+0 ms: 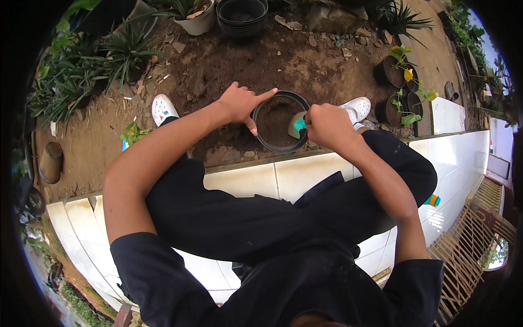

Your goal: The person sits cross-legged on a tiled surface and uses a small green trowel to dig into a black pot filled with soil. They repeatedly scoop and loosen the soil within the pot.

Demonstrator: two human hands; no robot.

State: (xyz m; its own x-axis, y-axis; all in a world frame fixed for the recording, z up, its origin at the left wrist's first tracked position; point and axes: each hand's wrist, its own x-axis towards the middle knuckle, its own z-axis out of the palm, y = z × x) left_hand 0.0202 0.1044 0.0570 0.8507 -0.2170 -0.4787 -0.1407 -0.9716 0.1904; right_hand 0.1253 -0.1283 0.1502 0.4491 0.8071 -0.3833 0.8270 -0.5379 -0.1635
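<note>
A round black plant pot (259,135) stands on the soil between my feet, with brown soil (273,117) inside it. My left hand (241,106) is at the pot's left side, fingers spread. Its index finger reaches over the far rim and its thumb lies against the left rim. In a closed fist, my right hand (327,126) grips a teal hand trowel (297,126) at the pot's right rim. The trowel's pale, soil-smeared blade points into the pot; the fist hides most of the handle.
Stacked black pots (242,19) and a white potted plant (197,20) stand beyond. Spiky plants (128,54) grow at left; several potted seedlings (389,72) stand at right. A white tiled ledge (248,180) runs beneath my legs. Stones (335,19) lie at the far side.
</note>
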